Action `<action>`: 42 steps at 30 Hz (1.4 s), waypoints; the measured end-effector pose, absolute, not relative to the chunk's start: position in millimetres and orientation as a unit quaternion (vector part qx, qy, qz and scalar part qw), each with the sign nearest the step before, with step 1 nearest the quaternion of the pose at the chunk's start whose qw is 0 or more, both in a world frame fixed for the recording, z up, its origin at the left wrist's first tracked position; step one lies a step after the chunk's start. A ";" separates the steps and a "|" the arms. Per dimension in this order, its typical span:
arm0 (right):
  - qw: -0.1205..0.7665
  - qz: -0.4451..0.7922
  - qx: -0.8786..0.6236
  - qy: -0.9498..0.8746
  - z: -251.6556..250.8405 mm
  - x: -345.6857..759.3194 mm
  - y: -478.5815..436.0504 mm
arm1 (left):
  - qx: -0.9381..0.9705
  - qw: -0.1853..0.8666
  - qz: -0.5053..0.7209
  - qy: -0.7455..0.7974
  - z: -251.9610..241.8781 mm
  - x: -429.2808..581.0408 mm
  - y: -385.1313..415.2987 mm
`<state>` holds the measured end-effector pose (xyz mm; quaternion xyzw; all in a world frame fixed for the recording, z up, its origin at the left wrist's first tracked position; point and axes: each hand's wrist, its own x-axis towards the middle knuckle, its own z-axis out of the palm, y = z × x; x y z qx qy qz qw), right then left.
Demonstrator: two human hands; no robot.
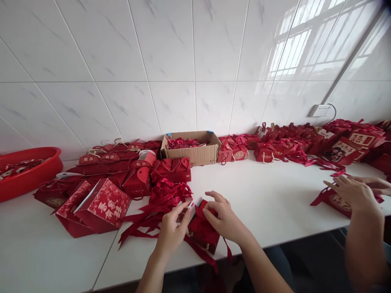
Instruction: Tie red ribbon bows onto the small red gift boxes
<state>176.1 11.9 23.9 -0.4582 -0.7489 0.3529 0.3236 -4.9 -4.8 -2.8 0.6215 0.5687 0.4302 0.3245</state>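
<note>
A red gift box with a gold cord handle and dark red ribbon around it is near the table's front edge, between my hands. My left hand pinches at its top left, where a white flap with a red mark shows; I cannot tell whether that is the box's lining or a separate piece. On the top right edge, my right hand grips the box with thumb and fingers, its index finger raised. Loose dark red ribbons lie in a heap beyond my left hand, with ends trailing left.
Red boxes and upright printed bags crowd the left, near a red basin. A cardboard box of ribbons stands by the wall. More boxes line the right. A co-worker's hands handle another red box.
</note>
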 end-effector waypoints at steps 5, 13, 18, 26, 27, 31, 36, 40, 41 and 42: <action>0.321 0.349 -0.468 -0.746 19.1 170.5 12.3 | 0.626 0.344 0.425 0.556 1.5 -1.7 -7.9; 0.317 0.331 -0.476 -0.751 18.1 166.8 15.1 | 0.627 0.364 0.423 0.543 7.3 0.9 -5.0; 0.327 0.330 -0.465 -0.754 21.2 167.6 12.0 | 0.672 0.331 0.397 0.530 4.8 4.0 8.5; 0.533 0.354 -0.493 -0.590 -6.8 212.9 -9.0 | 0.609 0.044 0.222 0.760 -22.6 -67.3 26.4; 0.525 0.371 -0.504 -0.577 -14.9 219.7 -12.2 | 0.594 0.019 0.231 0.770 -24.0 -73.6 25.7; 0.427 0.464 -0.524 -0.572 -39.0 231.9 -22.9 | 0.624 0.043 0.367 0.689 -19.2 -66.1 19.5; 0.365 0.555 -0.473 -0.578 -40.6 223.5 -27.4 | 0.700 0.317 0.346 0.538 -6.0 -18.4 13.7; 0.363 0.592 -0.442 -0.568 -34.1 223.3 -26.7 | 0.711 0.380 0.311 0.503 -5.9 -0.6 13.1; 0.374 0.594 -0.438 -0.562 -32.7 225.1 -26.2 | 0.704 0.397 0.311 0.499 -6.8 -0.1 13.5; 0.386 0.594 -0.436 -0.556 -31.5 227.2 -25.4 | 0.695 0.415 0.314 0.496 -7.8 -0.5 14.0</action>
